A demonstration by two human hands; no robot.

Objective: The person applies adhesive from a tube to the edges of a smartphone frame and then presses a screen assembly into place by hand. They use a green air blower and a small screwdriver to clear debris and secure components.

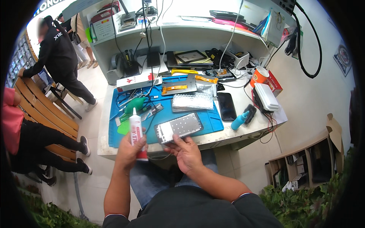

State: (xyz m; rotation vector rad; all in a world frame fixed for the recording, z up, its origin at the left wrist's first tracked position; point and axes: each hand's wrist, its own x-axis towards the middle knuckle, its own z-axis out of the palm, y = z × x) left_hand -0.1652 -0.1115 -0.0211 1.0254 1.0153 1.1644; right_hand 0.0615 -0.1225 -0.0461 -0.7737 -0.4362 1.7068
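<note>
Desk crowded. Left: a lime-green plastic piece (pixel 124 127) beside the tube, and a green air blower (pixel 135 104) just beyond it on the blue repair mat (pixel 211 123). Cables (pixel 161 45) hang over the middle far side. Center far: two orange flex cables (pixel 175 88) on grey packets, a yellow-handled tool (pixel 184 71) behind; nearer, a bubble-wrapped packet (pixel 192 102). Right: black smartphone (pixel 227 107), teal bottle (pixel 239 121), then white case (pixel 265 97) and orange cup (pixel 259 76) farther back.

Left hand (pixel 131 150) closed round a white-and-red glue tube (pixel 135 129), nozzle pointing up and far. Right hand (pixel 186 154) pinches the near edge of a phone housing (pixel 180 127), perforated silver face up, right of the tube and apart from it. Housing sits over the mat's near part; cannot tell whether it touches.

Edges: bubble-wrapped packet just beyond the housing. Bare mat runs right from the housing; a bare white strip of desk (pixel 216 138) borders the mat's near edge.
</note>
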